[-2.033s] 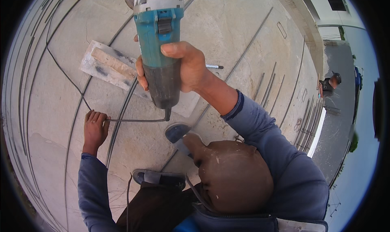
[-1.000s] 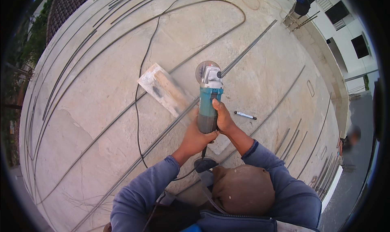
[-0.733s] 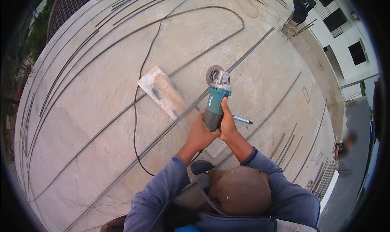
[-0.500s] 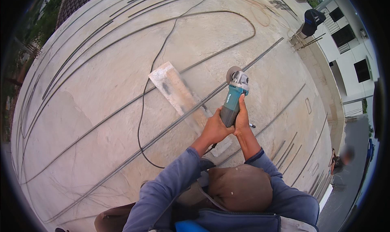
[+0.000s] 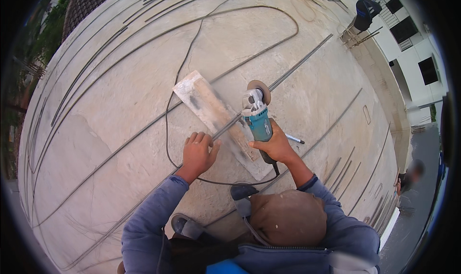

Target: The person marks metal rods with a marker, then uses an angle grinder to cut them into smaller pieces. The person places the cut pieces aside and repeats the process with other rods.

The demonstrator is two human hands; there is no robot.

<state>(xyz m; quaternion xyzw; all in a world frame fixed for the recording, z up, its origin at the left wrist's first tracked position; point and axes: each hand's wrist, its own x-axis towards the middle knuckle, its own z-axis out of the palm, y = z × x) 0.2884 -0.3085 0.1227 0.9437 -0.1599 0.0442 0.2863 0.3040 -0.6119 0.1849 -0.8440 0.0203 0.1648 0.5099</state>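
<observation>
My right hand (image 5: 273,144) grips a teal and grey angle grinder (image 5: 258,124) with its disc (image 5: 259,91) tilted up, over a pair of steel rebars (image 5: 312,55). My left hand (image 5: 199,154) is off the grinder, fingers loosely bent and thumb apart, lying beside those bars with nothing visible in it. Under the bars lies a pale, stained board (image 5: 194,94) set diagonally on the concrete. A silver and black marker (image 5: 295,138) lies right of the grinder, whose black cord (image 5: 221,183) loops leftward. My shoes show below.
More long rebars (image 5: 86,79) curve across the concrete slab (image 5: 110,110), with short rods (image 5: 341,175) at the right. A co-worker (image 5: 408,180) is beyond the right edge. A dark cloth-like item (image 5: 365,14) sits on stub bars before a white building (image 5: 422,67).
Both hands held the grinder; my left hand has let go and moved left to the rebars. My right hand has turned the grinder, its disc now facing up and rightward.
</observation>
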